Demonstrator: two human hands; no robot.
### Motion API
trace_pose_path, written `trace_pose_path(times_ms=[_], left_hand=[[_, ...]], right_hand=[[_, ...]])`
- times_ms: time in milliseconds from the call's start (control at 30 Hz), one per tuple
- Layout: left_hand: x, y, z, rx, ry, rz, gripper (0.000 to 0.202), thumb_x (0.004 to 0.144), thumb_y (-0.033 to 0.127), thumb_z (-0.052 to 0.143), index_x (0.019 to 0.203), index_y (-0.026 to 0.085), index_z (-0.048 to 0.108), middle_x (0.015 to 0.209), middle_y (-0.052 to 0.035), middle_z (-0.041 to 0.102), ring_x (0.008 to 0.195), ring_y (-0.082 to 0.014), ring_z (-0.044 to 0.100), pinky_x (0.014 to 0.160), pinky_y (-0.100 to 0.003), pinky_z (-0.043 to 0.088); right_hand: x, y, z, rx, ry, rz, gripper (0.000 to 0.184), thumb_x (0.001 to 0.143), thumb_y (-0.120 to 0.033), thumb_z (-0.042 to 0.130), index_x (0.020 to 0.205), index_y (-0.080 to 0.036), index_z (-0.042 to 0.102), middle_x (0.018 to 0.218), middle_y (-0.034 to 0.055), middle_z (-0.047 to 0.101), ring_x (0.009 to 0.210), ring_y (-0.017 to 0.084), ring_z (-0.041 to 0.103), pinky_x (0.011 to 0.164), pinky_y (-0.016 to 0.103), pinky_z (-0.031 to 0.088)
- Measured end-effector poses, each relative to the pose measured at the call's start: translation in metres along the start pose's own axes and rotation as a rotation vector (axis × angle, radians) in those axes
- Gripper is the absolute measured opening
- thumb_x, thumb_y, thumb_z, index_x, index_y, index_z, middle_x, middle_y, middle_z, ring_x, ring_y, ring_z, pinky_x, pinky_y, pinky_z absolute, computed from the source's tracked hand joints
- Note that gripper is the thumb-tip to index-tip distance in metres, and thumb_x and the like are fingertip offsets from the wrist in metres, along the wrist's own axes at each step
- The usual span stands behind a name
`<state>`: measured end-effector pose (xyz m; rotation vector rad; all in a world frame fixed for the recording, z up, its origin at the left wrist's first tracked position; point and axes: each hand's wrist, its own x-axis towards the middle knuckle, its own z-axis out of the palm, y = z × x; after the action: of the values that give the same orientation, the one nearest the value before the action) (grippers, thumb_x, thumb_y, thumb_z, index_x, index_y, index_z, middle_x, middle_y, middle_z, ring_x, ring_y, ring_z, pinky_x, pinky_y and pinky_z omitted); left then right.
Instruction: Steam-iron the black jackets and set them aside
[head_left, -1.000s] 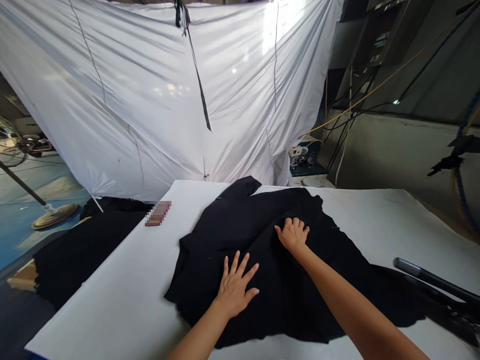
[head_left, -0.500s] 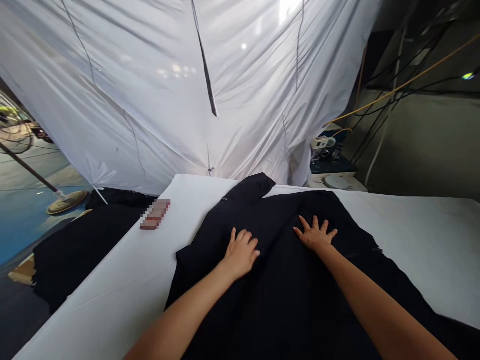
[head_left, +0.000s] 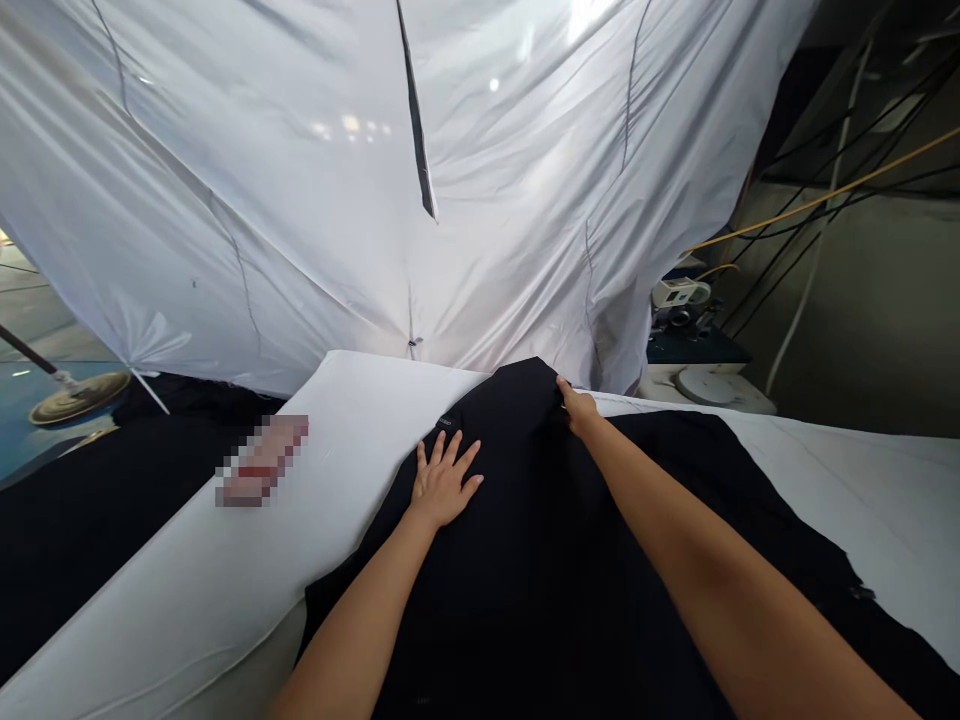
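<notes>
A black garment [head_left: 517, 560] lies spread over the white-covered table [head_left: 345, 430]. My left hand [head_left: 444, 485] rests flat on it, fingers spread, just below a small dark label [head_left: 447, 423] near the garment's left edge. At the upper right corner of the garment's top part, my right hand [head_left: 579, 405] pinches the edge of the cloth, thumb on top; its other fingers are mostly hidden. Part of the cloth spreads to the right beneath my right forearm.
White sheeting [head_left: 495, 200] hangs behind the table. A sewing machine [head_left: 682, 300] stands at back right, with cables [head_left: 840, 200] above it. More black fabric [head_left: 90, 520] lies left of the table. A pixelated reddish item [head_left: 262, 460] sits on the table's left side.
My right hand has left its flat spot on the cloth and moved up and left to grip the top edge. My left hand has slid left and spread its fingers. The garment's top part has shifted.
</notes>
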<state>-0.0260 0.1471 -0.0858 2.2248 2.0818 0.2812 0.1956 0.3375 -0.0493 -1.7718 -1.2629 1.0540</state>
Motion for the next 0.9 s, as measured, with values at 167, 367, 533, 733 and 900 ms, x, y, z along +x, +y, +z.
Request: trace_pose_path(times_ms=[167, 367, 533, 733, 900], left_hand=[[0.003, -0.003, 0.000, -0.023, 0.025, 0.002, 0.055, 0.083, 0.052, 0.035, 0.136, 0.040, 0.023, 0.147, 0.0000, 0.018, 0.133, -0.0317, 0.010, 0.103, -0.058, 0.003], [0.003, -0.002, 0.002, -0.031, 0.023, 0.002, 0.054, 0.084, 0.052, 0.035, 0.135, 0.038, 0.027, 0.146, -0.0001, 0.020, 0.134, -0.0296, 0.011, 0.104, -0.056, 0.000], [0.001, -0.004, -0.003, -0.113, 0.009, -0.046, 0.049, 0.083, 0.046, 0.041, 0.128, 0.026, 0.043, 0.140, -0.0043, 0.034, 0.133, -0.0281, 0.014, 0.107, -0.052, 0.004], [-0.025, 0.017, -0.035, -0.496, 0.258, -0.284, 0.032, 0.085, 0.022, 0.037, 0.110, 0.018, 0.056, 0.115, -0.0071, 0.057, 0.113, -0.0174, 0.047, 0.098, -0.031, 0.036], [-0.062, 0.076, -0.059, -0.773, 0.054, -0.422, 0.049, 0.082, 0.033, 0.046, 0.129, 0.021, 0.038, 0.092, -0.0047, 0.062, 0.080, -0.0146, 0.061, 0.076, -0.029, 0.050]], right_hand=[[0.014, -0.009, 0.008, 0.209, 0.012, 0.035, 0.023, 0.079, -0.026, 0.044, 0.097, -0.017, 0.055, 0.071, 0.0027, 0.062, 0.069, 0.015, 0.058, 0.064, 0.029, 0.051], [-0.049, 0.007, -0.078, 0.446, -0.035, -0.095, 0.027, 0.074, -0.027, 0.040, 0.093, -0.023, 0.058, 0.066, 0.0020, 0.061, 0.078, 0.019, 0.058, 0.075, 0.034, 0.049], [-0.134, 0.038, -0.180, 0.494, -0.099, -0.033, 0.041, 0.079, -0.050, 0.031, 0.093, -0.023, 0.058, 0.061, 0.0045, 0.056, 0.085, 0.023, 0.057, 0.084, 0.041, 0.045], [-0.213, 0.059, -0.251, 0.469, -0.316, 0.261, 0.058, 0.080, -0.063, 0.023, 0.104, -0.021, 0.053, 0.104, 0.0141, 0.061, 0.097, 0.027, 0.056, 0.080, 0.044, 0.044], [-0.275, 0.073, -0.228, 0.047, -0.393, 0.324, 0.059, 0.074, -0.063, 0.045, 0.117, -0.023, 0.046, 0.117, 0.0130, 0.055, 0.089, 0.021, 0.059, 0.072, 0.036, 0.048]])
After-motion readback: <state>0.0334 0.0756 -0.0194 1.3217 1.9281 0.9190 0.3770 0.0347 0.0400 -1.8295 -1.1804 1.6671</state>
